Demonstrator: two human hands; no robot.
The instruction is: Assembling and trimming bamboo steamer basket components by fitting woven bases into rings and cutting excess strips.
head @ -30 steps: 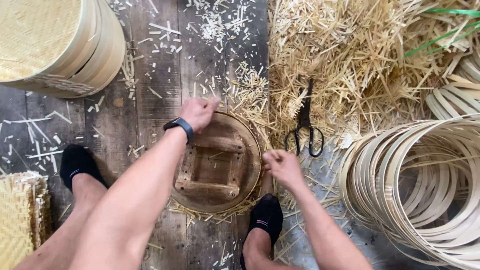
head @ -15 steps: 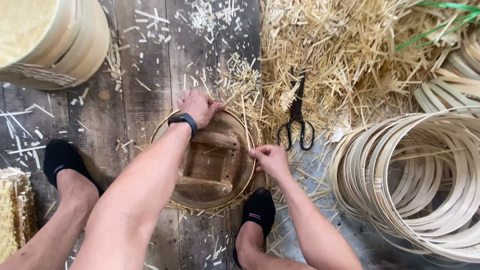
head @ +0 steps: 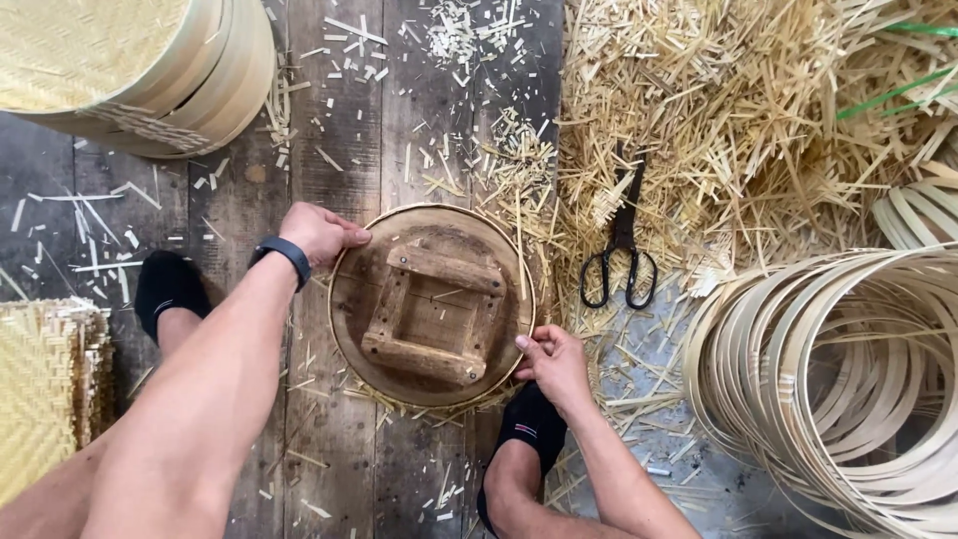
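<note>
A round wooden form (head: 431,304) lies flat on the plank floor (head: 399,120), between the person's two feet in black socks. It is dark brown and worn, with a pale thin bamboo strip running around its rim. A square frame of four rough wooden bars is fixed on its upper face, the middle left open down to the disc.

The left hand (head: 317,233) rests on the upper left edge of the form, its grip curled over the rim; a black wristband (head: 282,256) sits on that wrist. The right hand (head: 555,361) is at the lower right edge, its grip pinched together on the rim strip, though the thumb hides exactly what lies between the fingertips.

Black scissors (head: 623,252) lie just right of the form, at the edge of a heap of straw-coloured bamboo offcuts (head: 738,120). A stack of thin bamboo hoops (head: 848,379) stands at the right. A woven bamboo steamer lid (head: 130,70) lies at the upper left, and a pile of woven mats (head: 45,389) sits at the left edge. Short slivers litter the floor.
</note>
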